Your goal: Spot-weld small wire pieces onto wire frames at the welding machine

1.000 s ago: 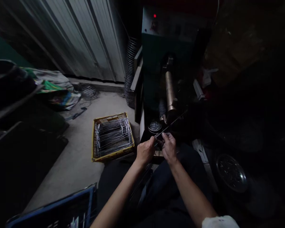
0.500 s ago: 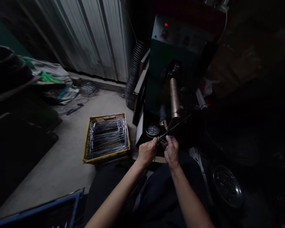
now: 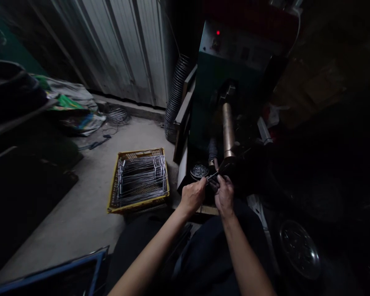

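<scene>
- Hands up front, 2 of them, working close together: the left hand (image 3: 193,197) is closed around a thin, dark, straight metal rod (image 3: 212,176), thumb laid along it.
- And here's the right hand (image 3: 225,195), just beside it, fingers bent and drawn narrow at the rod; whether they pinch it or something small next to it, the dimness won't tell.
- The rod slants up and to the right, toward the lower end of a copper-coloured metal cylinder (image 3: 228,127); contact there can't be made out.
- Behind that cylinder stands a dark green machine (image 3: 203,90), 1 red light (image 3: 218,32) glowing on its panel.
- Just beyond the left hand, a round dish (image 3: 195,177) holds small shiny metal pieces (image 3: 200,169).
- Over on the left, a yellow plastic crate (image 3: 138,204) sits on the grey floor (image 3: 92,193), long thin metal wires (image 3: 142,176) lying across inside.
- Lower left, a blue-rimmed box (image 3: 96,269); far right, well apart from the hands, a round shiny metal tray (image 3: 316,257).
</scene>
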The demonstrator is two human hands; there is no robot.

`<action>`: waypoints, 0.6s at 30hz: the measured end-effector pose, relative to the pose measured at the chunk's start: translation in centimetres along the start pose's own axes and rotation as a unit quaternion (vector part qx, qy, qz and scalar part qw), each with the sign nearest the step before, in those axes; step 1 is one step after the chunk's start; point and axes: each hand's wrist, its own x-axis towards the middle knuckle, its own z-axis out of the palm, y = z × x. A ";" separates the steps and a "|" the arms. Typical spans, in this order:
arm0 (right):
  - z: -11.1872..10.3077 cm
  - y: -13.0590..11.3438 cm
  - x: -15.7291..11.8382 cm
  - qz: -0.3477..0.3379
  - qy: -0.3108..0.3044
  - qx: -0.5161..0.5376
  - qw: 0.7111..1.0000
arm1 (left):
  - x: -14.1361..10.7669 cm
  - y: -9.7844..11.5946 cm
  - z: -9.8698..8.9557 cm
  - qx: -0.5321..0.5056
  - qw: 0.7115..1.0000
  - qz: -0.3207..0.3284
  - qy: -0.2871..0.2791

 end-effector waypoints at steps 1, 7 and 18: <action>0.0 0.0 0.0 0.000 0.000 0.000 1.000 | 0.0 0.0 0.0 0.000 1.000 0.002 0.000; -0.3 -0.1 -0.3 -0.011 -0.018 -0.030 0.999 | 0.2 -0.5 -0.3 0.006 1.000 0.021 -0.011; -2.0 -1.0 0.6 -0.062 0.048 -0.113 0.990 | 2.9 -0.3 -0.4 -0.027 0.998 0.058 -0.003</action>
